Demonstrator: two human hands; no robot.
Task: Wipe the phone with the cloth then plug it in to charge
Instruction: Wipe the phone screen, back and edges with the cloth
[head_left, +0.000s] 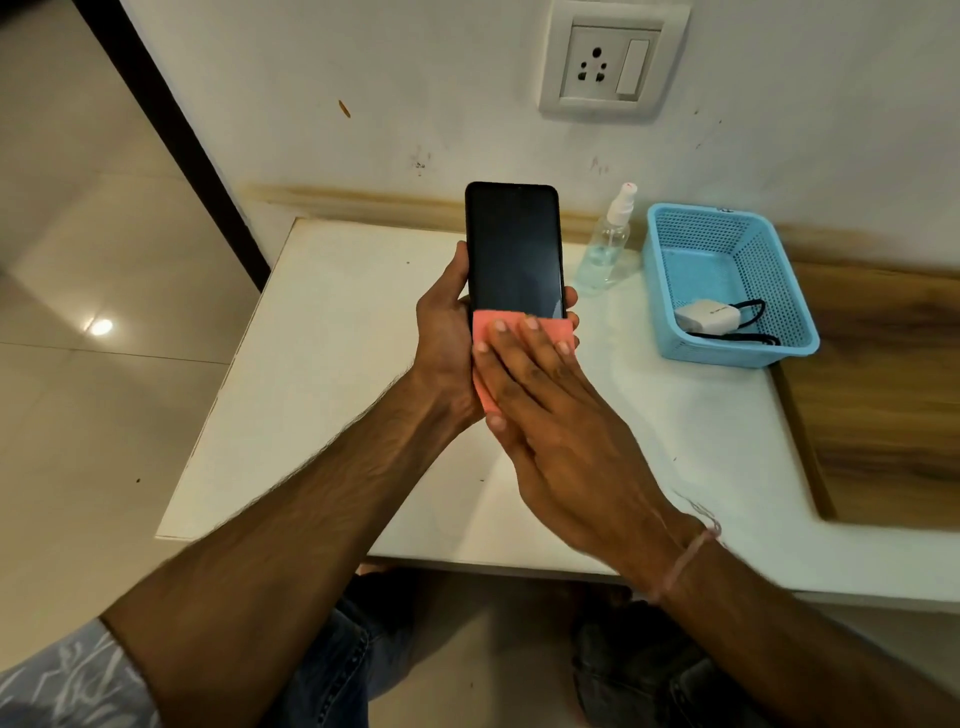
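Two hands above white table (322, 364): left hand (447, 332) grips upright phone (514, 249), right hand (561, 415) presses pink cloth (551, 330) flat-fingered onto lower screen; charger (706, 317) in blue basket (675, 358) at 3 o'clock; wall socket (597, 62) at 1 o'clock

The phone (514, 249) has a glossy black glass face. The pink cloth (483, 325) looks soft and matt. The basket (660, 291) is pale blue perforated plastic, and the charger (706, 317) in it is smooth white plastic. The spray bottle (605, 249) is clear plastic. The table (322, 364) is smooth and white with a faint sheen, beside a matt wood-grain panel (883, 389). The floor (104, 260) tiles are glossy.
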